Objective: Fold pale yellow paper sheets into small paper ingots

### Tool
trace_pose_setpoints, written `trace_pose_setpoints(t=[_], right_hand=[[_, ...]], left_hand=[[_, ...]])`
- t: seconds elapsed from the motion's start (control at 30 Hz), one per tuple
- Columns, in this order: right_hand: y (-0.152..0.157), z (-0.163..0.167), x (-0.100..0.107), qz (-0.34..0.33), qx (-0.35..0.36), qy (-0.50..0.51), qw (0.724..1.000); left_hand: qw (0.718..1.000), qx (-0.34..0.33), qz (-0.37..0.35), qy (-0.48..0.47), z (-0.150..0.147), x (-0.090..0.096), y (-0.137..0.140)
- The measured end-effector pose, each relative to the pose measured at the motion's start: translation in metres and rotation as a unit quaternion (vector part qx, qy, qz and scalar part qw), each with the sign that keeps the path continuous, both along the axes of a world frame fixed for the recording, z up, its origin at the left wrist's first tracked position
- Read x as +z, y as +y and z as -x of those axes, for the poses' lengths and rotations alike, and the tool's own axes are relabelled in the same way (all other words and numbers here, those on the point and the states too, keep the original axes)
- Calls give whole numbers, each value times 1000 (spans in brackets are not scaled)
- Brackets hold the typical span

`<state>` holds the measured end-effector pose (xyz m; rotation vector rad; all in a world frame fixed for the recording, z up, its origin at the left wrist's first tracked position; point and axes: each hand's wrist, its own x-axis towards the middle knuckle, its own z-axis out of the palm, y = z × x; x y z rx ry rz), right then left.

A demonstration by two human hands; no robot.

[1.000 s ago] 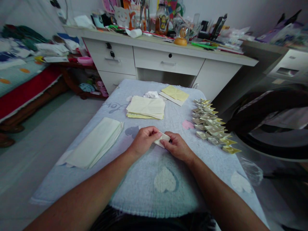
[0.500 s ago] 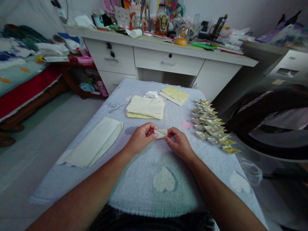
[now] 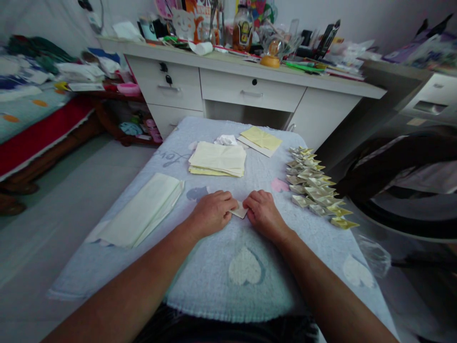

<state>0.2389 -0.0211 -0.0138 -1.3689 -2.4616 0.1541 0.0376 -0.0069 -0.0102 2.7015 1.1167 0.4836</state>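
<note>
Between my hands a small folded piece of paper (image 3: 240, 210) lies against the cloth-covered table, one corner pointing toward me. My left hand (image 3: 213, 212) is closed on its left end, fingers curled. My right hand (image 3: 264, 212) presses and grips its right end, the fingertips bunched together. The fingers hide both ends of the paper. To the right stand several folded paper boats (image 3: 314, 186) in close rows, white and yellow. Beyond my hands is a stack of cream and yellow paper sheets (image 3: 217, 158).
A long folded white sheet (image 3: 143, 209) lies at the left of the table. Crumpled white paper (image 3: 225, 139) and a yellow sheet (image 3: 262, 138) are at the back. A white desk (image 3: 252, 90) full of clutter stands behind; a front-loading washer (image 3: 428, 105) is at right.
Both hands have turned knuckles-up and lowered the folded paper, which was held up between the fingertips, onto the table. The view has shifted slightly.
</note>
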Motion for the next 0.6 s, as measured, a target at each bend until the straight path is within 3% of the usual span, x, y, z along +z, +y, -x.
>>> trace_pose_setpoints(t=[0.3,0.6], right_hand=[[-2,-6,5,37,35,22,998],[4,-5,0,52,26,81,995]], left_hand=[[999,-21,-7,26,3,3,-3],[996,34,73,-27,-3,4,-5]])
